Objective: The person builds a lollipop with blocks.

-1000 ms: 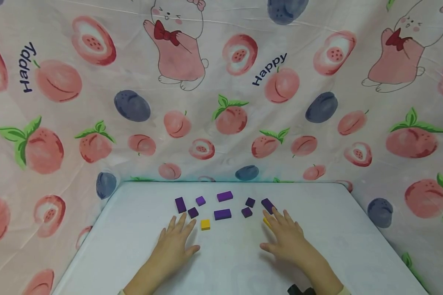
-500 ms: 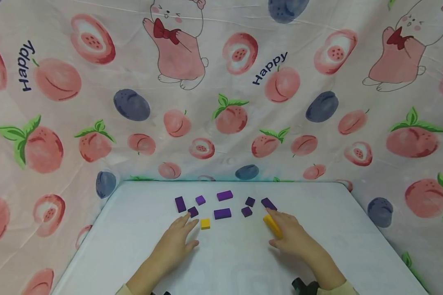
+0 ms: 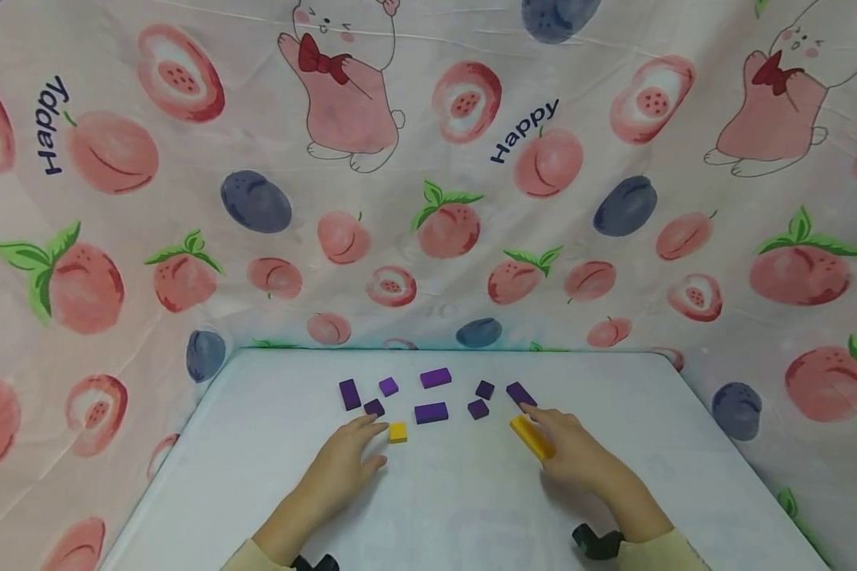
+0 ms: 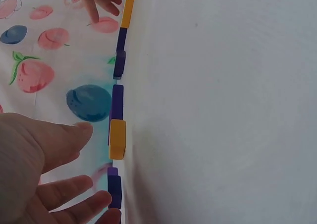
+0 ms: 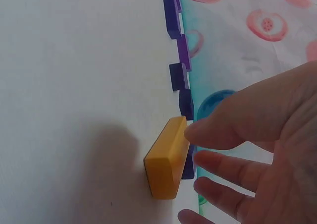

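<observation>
My left hand (image 3: 343,460) hovers low over the white table, fingers apart and nothing held. Its fingertips are right by a small yellow block (image 3: 397,432) and a dark purple cube (image 3: 374,407). In the left wrist view thumb and fingers are spread short of the yellow block (image 4: 117,139). On the other side my right hand (image 3: 574,448) is beside a long yellow block (image 3: 532,438). The right wrist view has the thumb tip at that block's (image 5: 168,157) edge, the other fingers spread and loose. Just beyond the fingertips lies a dark purple oblong block (image 3: 520,394).
Several more purple blocks lie between and behind the hands, among them an oblong one (image 3: 431,412) and a small cube (image 3: 478,409). The white table (image 3: 436,507) ends at a fruit-print cloth (image 3: 428,198). Black wrist devices (image 3: 596,543) show at both sleeves.
Both hands have lowered and their fingers have drawn in from a wide spread. The right hand has shifted right, uncovering the long yellow block. The blocks have stayed in place.
</observation>
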### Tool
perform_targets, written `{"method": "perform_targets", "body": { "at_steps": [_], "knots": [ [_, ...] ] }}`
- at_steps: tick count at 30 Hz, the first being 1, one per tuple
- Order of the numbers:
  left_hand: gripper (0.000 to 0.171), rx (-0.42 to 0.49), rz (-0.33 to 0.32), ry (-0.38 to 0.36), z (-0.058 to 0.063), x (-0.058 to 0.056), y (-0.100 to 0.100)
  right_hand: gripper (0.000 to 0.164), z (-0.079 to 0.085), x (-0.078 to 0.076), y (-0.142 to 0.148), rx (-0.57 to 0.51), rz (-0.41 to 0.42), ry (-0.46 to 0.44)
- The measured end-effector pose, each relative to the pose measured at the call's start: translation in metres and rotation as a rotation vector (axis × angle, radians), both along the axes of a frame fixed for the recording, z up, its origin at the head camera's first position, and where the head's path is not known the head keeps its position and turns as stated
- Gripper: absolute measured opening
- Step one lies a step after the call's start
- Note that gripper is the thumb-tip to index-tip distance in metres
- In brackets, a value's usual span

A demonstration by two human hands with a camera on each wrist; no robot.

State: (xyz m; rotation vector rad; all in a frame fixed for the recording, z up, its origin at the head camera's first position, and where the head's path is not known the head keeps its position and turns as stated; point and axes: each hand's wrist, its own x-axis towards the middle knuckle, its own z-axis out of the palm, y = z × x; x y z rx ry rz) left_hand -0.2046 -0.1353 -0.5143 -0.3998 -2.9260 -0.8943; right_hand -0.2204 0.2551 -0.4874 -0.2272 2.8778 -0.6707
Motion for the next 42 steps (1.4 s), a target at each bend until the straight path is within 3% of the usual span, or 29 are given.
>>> {"method": "perform_targets", "body": {
  "at_steps": [9,25,42],
  "knots": [
    [0.045,0.087,0.006,-0.024,-0.004,-0.007,0.001,0.094,-0.007,-0.011,0.013,-0.048,0.031,-0.006],
    [0.042,0.145,0.002,-0.049,-0.007,-0.017,0.007,0.092,-0.010,-0.024,0.023,-0.111,0.085,-0.108],
    [0.020,0.204,0.001,-0.064,-0.015,-0.030,0.011,0.099,-0.004,-0.031,0.018,-0.134,0.101,-0.233]
  ]
}}
